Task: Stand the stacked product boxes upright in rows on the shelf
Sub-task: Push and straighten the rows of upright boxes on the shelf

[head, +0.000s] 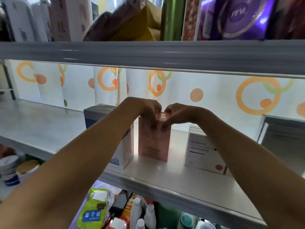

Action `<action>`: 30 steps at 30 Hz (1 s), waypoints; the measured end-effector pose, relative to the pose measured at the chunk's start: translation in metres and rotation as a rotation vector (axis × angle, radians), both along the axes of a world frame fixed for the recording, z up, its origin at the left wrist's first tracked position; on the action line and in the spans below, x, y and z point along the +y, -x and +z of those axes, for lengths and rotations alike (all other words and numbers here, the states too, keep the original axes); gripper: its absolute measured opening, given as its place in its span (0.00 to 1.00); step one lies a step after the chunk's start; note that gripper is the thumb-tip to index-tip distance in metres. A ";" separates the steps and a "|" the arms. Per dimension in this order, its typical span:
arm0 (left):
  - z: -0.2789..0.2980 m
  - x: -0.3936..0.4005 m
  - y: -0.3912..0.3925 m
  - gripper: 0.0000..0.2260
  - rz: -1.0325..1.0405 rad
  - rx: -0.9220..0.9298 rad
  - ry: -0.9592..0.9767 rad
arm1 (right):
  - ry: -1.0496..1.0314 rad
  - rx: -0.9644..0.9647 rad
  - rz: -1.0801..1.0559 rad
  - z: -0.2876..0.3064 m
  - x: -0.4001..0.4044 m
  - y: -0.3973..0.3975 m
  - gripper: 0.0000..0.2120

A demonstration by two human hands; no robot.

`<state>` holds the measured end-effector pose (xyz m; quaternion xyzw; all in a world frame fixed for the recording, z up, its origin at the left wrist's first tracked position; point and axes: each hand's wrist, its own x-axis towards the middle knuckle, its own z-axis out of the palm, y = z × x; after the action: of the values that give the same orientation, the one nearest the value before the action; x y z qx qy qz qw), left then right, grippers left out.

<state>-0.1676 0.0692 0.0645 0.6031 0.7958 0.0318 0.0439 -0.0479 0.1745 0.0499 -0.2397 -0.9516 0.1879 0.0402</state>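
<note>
White shelf (pixel 165 177) — backing maybe curtain (pixel 214 90).

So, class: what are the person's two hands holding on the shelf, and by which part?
Both the left hand and the right hand grip the upright pink box at its top edge.

- Centre box (pixel 154 142) stands upright on the shelf (pixel 41 124), near its front edge.
- Left box (pixel 124 152) stands just beside it; right box (pixel 203 154) stands apart.
- Both hands, left (pixel 146 109) and right (pixel 177 114), grip the centre box's top.
- Curtain (pixel 214 95) hangs behind.
</note>
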 end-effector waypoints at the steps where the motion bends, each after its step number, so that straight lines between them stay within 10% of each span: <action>1: -0.002 0.000 0.001 0.27 -0.012 -0.014 -0.013 | 0.004 0.004 0.007 0.001 0.000 -0.002 0.27; 11: -0.018 -0.041 -0.023 0.26 -0.067 -0.103 -0.161 | 0.024 0.032 0.087 -0.003 -0.016 -0.032 0.23; 21: -0.118 -0.129 -0.048 0.05 0.035 -0.070 -0.991 | 0.053 0.094 0.106 -0.011 -0.026 -0.039 0.25; 30: -0.194 -0.130 -0.055 0.11 -0.003 -0.202 -0.894 | 0.066 0.129 0.124 -0.018 -0.042 -0.029 0.23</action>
<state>-0.1130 -0.0605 -0.1298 0.5578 0.6948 0.4307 -0.1435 -0.0187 0.1324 0.0324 -0.1687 -0.9534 0.2362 0.0818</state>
